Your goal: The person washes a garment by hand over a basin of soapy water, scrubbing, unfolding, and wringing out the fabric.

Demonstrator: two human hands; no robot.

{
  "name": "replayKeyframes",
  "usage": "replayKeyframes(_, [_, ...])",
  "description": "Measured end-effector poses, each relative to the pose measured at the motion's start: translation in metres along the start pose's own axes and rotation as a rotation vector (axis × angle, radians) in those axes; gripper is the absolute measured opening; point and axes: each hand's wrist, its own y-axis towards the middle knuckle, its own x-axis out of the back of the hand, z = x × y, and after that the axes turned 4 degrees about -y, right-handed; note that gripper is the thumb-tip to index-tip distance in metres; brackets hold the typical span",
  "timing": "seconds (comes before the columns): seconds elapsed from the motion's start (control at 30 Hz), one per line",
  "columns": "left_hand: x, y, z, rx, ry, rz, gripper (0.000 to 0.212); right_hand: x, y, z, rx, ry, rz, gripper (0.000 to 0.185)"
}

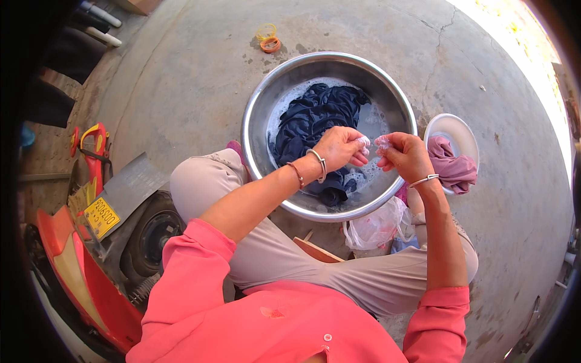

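Over the right half of a large stainless steel basin (256, 109), my two hands are close together with a small gap between them. The thumb and fingers of my left hand (338, 144) pinch a small pale pink-and-white piece of soft material (364, 142). A similar pale piece (382, 142) is pinched in my right hand (407, 156). Whether these are fabric or something else, I cannot tell. Dark navy wet clothing (313, 115) lies bunched in soapy water below, partly hidden by my left hand and forearm. White suds float around it.
Right of the basin, a white plastic bowl (447, 121) holds mauve cloth (454, 165). A clear plastic bag (376, 227) lies by the basin's near rim. Yellow and orange rings (268, 38) rest on the concrete floor beyond. A red motor vehicle (81, 281) with a wheel (154, 236) stands left.
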Motion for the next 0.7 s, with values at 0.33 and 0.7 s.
replayKeyframes(0.33, [0.107, -0.032, -0.073, -0.110, 0.737, -0.122, 0.021, -0.022, 0.043, 0.077, 0.116, -0.561, 0.296, 0.014])
replayKeyframes(0.7, [0.167, 0.010, -0.049, -0.067, 0.863, -0.274, 0.022, -0.044, 0.127, 0.073, 0.090, -0.345, -0.013, 0.012])
